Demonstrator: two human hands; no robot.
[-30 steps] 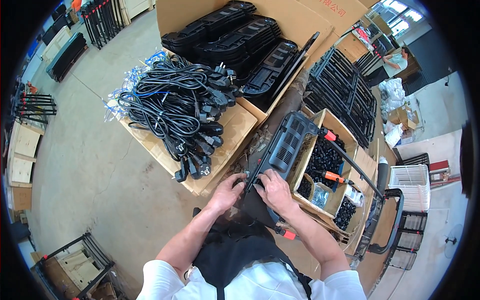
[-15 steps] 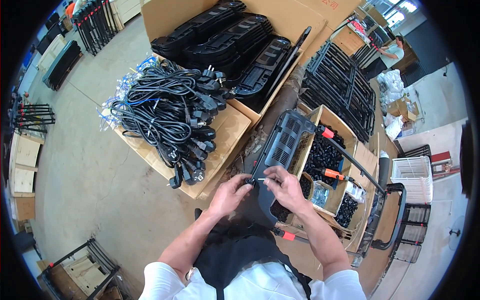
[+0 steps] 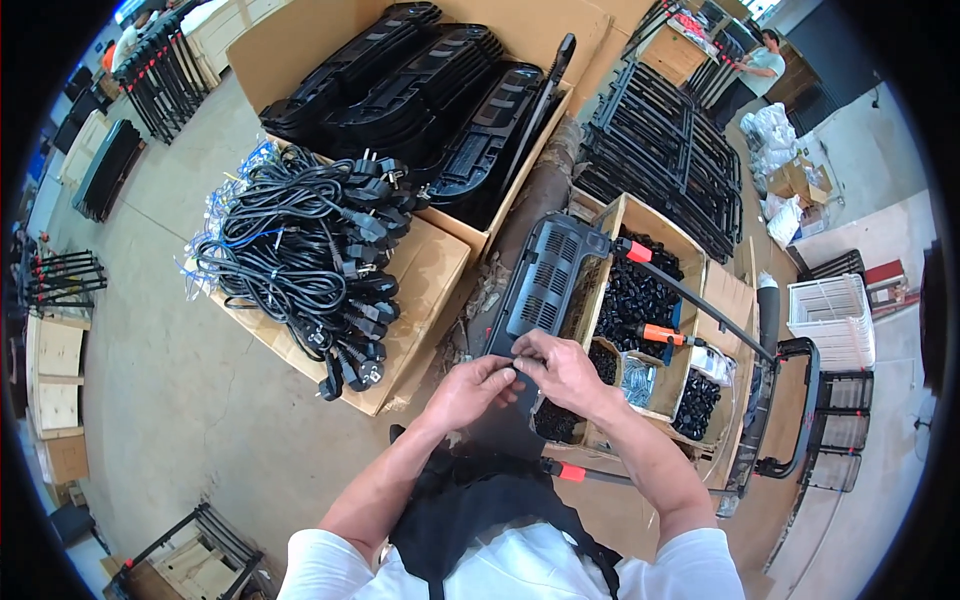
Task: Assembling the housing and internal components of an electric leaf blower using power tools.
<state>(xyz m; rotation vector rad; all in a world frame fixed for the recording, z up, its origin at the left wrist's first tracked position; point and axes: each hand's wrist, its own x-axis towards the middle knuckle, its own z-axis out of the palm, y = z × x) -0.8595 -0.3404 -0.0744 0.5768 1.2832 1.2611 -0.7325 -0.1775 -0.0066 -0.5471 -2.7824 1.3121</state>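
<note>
My left hand (image 3: pixel 472 390) and my right hand (image 3: pixel 562 374) meet fingertip to fingertip in front of my body, both closed in a pinch. Between them is a small black plastic part (image 3: pixel 515 367), mostly covered by the fingers. A thin pale pin, visible in my right fingers a moment ago, is now hidden. Just beyond and beneath the hands lies a long black plastic housing (image 3: pixel 548 275) with slotted vents. It sits at the near end of a black tubular frame (image 3: pixel 700 300) with red clips (image 3: pixel 636 251).
Right of the hands, a wooden compartment box (image 3: pixel 625 215) holds black parts (image 3: pixel 640 300), silvery screws (image 3: pixel 637 382) and an orange power tool (image 3: pixel 662 334). Bundled power cords (image 3: pixel 300 250) lie on cardboard at left. Behind stands a carton (image 3: pixel 270 60) of black housings. A person (image 3: pixel 757 72) stands far right.
My hands have come together, and the pale pin has gone out of sight between the fingers. The view has shifted, so the surroundings appear farther left.
</note>
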